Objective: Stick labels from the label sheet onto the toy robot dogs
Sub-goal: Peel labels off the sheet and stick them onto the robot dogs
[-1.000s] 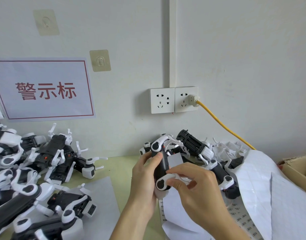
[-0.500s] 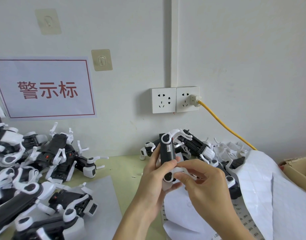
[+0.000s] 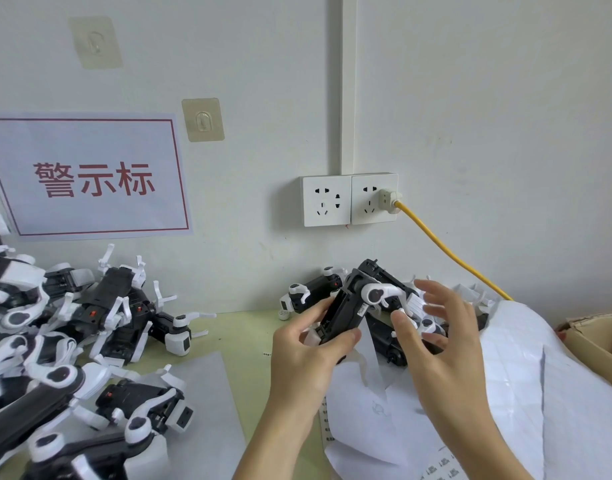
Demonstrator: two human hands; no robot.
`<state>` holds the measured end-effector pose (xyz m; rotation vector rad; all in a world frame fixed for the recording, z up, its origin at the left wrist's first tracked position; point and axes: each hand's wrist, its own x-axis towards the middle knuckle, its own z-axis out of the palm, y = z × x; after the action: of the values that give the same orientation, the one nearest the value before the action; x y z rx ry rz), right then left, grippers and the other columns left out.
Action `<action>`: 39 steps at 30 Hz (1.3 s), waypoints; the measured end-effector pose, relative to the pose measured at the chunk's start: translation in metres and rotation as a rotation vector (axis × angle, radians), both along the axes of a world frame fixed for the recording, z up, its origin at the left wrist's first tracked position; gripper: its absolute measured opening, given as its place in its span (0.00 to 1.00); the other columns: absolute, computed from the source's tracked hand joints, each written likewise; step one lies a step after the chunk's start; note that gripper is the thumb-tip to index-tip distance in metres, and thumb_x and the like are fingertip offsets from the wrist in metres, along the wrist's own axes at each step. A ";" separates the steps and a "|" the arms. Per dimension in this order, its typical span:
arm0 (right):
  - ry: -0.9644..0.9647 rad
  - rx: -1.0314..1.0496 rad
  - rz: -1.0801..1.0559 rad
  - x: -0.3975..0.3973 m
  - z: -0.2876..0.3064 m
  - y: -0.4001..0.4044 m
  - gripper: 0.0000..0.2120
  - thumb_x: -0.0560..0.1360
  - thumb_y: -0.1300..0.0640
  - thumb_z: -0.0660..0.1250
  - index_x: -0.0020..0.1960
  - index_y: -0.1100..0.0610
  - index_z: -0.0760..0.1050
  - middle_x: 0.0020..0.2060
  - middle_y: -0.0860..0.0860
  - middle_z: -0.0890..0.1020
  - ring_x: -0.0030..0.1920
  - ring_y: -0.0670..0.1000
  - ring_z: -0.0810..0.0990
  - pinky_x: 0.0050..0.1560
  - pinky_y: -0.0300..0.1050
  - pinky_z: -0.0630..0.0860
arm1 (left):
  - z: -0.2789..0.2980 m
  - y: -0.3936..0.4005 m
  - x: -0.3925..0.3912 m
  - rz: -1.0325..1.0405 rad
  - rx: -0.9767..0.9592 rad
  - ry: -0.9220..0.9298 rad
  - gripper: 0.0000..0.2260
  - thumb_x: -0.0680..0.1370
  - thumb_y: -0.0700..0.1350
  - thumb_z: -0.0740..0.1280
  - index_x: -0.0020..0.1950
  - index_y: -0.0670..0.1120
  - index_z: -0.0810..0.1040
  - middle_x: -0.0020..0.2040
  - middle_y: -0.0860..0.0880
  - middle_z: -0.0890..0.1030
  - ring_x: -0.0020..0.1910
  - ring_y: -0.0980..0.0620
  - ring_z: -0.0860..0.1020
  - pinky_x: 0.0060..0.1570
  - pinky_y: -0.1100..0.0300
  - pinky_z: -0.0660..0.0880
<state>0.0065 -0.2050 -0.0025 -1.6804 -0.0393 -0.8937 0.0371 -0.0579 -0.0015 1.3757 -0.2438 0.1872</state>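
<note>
- Keep your left hand gripped on the toy robot dog at frame centre; your right hand is spread beside it, holding nothing.
- Reach for the label sheet at lower right.
- The dog is black-bodied with white legs, tilted, held above the surface.

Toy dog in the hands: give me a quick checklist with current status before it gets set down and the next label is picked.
1. Left hand grips the toy dog: ok.
2. Right hand is free, fingers spread beside the dog: ok.
3. Small white label shows on the dog's black body: ok; whether it is fully pressed flat: cannot tell.
4. Label sheet with printed labels lies within reach under the right arm: ok.
5. Bare patch of table beside the left pile of dogs for setting it down: ok.
</note>
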 end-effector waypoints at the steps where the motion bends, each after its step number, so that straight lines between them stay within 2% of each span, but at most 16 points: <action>1: 0.017 -0.022 0.008 0.000 0.000 -0.003 0.19 0.75 0.54 0.71 0.62 0.38 0.74 0.59 0.38 0.73 0.63 0.38 0.72 0.55 0.37 0.71 | 0.000 0.000 0.000 -0.021 0.010 -0.014 0.19 0.71 0.31 0.75 0.54 0.53 0.86 0.49 0.54 0.87 0.49 0.57 0.85 0.40 0.70 0.78; 4: 0.066 -0.030 0.137 -0.002 0.002 -0.007 0.22 0.77 0.52 0.69 0.67 0.34 0.71 0.63 0.31 0.72 0.62 0.29 0.70 0.53 0.30 0.72 | -0.001 0.001 0.001 -0.046 0.083 -0.047 0.22 0.71 0.32 0.76 0.51 0.60 0.87 0.50 0.55 0.87 0.51 0.57 0.84 0.44 0.64 0.80; 8: 0.163 -0.015 0.256 -0.002 0.001 -0.006 0.19 0.78 0.47 0.66 0.66 0.30 0.72 0.55 0.26 0.77 0.55 0.29 0.75 0.56 0.32 0.72 | -0.004 0.000 0.002 -0.008 0.198 -0.047 0.24 0.66 0.40 0.79 0.60 0.54 0.84 0.55 0.60 0.85 0.59 0.62 0.80 0.60 0.55 0.79; 10: 0.185 -0.068 0.204 -0.001 0.002 -0.005 0.18 0.79 0.48 0.65 0.65 0.31 0.72 0.49 0.27 0.78 0.49 0.27 0.74 0.50 0.24 0.69 | -0.005 -0.001 0.002 0.005 0.201 -0.051 0.24 0.64 0.42 0.79 0.60 0.54 0.84 0.54 0.59 0.85 0.58 0.61 0.81 0.59 0.54 0.79; 11: 0.197 -0.077 0.179 -0.001 0.003 -0.005 0.17 0.79 0.47 0.65 0.66 0.32 0.72 0.52 0.30 0.77 0.49 0.26 0.73 0.48 0.22 0.67 | -0.005 -0.002 0.003 0.005 0.178 -0.057 0.24 0.64 0.43 0.78 0.59 0.55 0.85 0.53 0.58 0.86 0.57 0.59 0.82 0.57 0.55 0.80; 13: 0.219 -0.080 0.150 0.001 0.002 -0.006 0.18 0.79 0.44 0.63 0.68 0.35 0.72 0.58 0.40 0.77 0.54 0.28 0.73 0.53 0.27 0.68 | -0.004 -0.001 0.004 0.031 0.102 -0.063 0.21 0.64 0.45 0.78 0.56 0.58 0.85 0.52 0.57 0.85 0.54 0.57 0.83 0.53 0.62 0.79; 16: 0.275 -0.027 0.174 0.004 -0.001 -0.007 0.21 0.76 0.37 0.60 0.69 0.36 0.71 0.55 0.49 0.80 0.59 0.46 0.76 0.64 0.54 0.74 | -0.001 0.001 0.007 0.058 -0.068 0.008 0.20 0.64 0.50 0.77 0.56 0.57 0.84 0.50 0.54 0.85 0.52 0.53 0.83 0.52 0.60 0.76; 17: 0.290 -0.017 0.194 0.005 -0.002 -0.007 0.24 0.74 0.35 0.59 0.69 0.36 0.71 0.54 0.49 0.80 0.59 0.47 0.77 0.65 0.57 0.74 | 0.000 0.001 0.007 0.033 -0.147 0.050 0.21 0.64 0.49 0.79 0.56 0.54 0.83 0.49 0.52 0.84 0.49 0.53 0.83 0.49 0.60 0.76; 19: 0.303 -0.001 0.224 0.006 -0.003 -0.005 0.27 0.71 0.32 0.58 0.68 0.37 0.71 0.50 0.48 0.81 0.55 0.45 0.79 0.62 0.57 0.75 | 0.003 0.001 0.007 -0.003 -0.289 0.116 0.22 0.63 0.48 0.80 0.56 0.48 0.82 0.49 0.48 0.85 0.43 0.54 0.83 0.40 0.62 0.76; 21: 0.314 0.049 0.256 0.006 -0.005 -0.004 0.24 0.70 0.32 0.58 0.63 0.36 0.73 0.44 0.49 0.82 0.46 0.43 0.81 0.54 0.50 0.79 | 0.004 0.002 0.006 -0.009 -0.378 0.150 0.15 0.69 0.48 0.73 0.53 0.45 0.81 0.50 0.46 0.85 0.38 0.53 0.82 0.34 0.62 0.76; 24: 0.345 0.100 0.318 0.006 -0.005 -0.004 0.20 0.69 0.32 0.58 0.58 0.35 0.73 0.46 0.51 0.80 0.40 0.42 0.79 0.40 0.38 0.78 | 0.003 0.002 0.008 0.002 -0.383 0.171 0.06 0.77 0.46 0.68 0.49 0.44 0.81 0.53 0.45 0.86 0.36 0.51 0.81 0.30 0.62 0.74; 27: 0.345 0.134 0.366 0.006 -0.006 -0.004 0.20 0.74 0.28 0.57 0.60 0.36 0.73 0.47 0.51 0.79 0.41 0.44 0.79 0.44 0.44 0.79 | 0.003 0.003 0.007 -0.002 -0.400 0.168 0.11 0.76 0.49 0.67 0.51 0.42 0.80 0.54 0.47 0.86 0.36 0.53 0.81 0.38 0.57 0.72; 31: 0.294 0.200 0.425 0.009 -0.007 -0.006 0.18 0.73 0.34 0.56 0.59 0.35 0.74 0.52 0.48 0.80 0.50 0.46 0.81 0.56 0.59 0.78 | 0.004 0.002 0.007 0.002 -0.464 0.175 0.16 0.72 0.50 0.67 0.52 0.40 0.80 0.55 0.43 0.85 0.39 0.50 0.81 0.42 0.51 0.72; 33: 0.274 0.227 0.439 0.009 -0.007 -0.005 0.18 0.72 0.35 0.58 0.60 0.35 0.74 0.54 0.44 0.81 0.54 0.50 0.83 0.52 0.55 0.79 | 0.004 0.002 0.006 -0.003 -0.480 0.194 0.18 0.74 0.50 0.66 0.54 0.37 0.80 0.56 0.39 0.84 0.45 0.44 0.81 0.45 0.49 0.76; 35: 0.246 0.245 0.437 0.008 -0.006 -0.005 0.18 0.72 0.36 0.60 0.60 0.36 0.75 0.51 0.42 0.82 0.51 0.53 0.85 0.49 0.53 0.79 | 0.005 0.003 0.005 0.017 -0.463 0.213 0.18 0.76 0.50 0.66 0.56 0.37 0.81 0.57 0.35 0.82 0.50 0.40 0.80 0.47 0.49 0.79; 39: 0.194 0.209 0.383 0.003 -0.001 -0.003 0.16 0.76 0.37 0.67 0.60 0.40 0.76 0.49 0.43 0.84 0.47 0.52 0.86 0.48 0.53 0.80 | 0.002 0.004 0.007 0.051 -0.379 0.218 0.15 0.82 0.50 0.63 0.47 0.46 0.87 0.51 0.38 0.84 0.48 0.42 0.80 0.45 0.53 0.76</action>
<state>0.0097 -0.2083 -0.0040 -1.4904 -0.1270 -0.4301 0.0443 -0.0536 0.0007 1.0159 0.0104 0.1168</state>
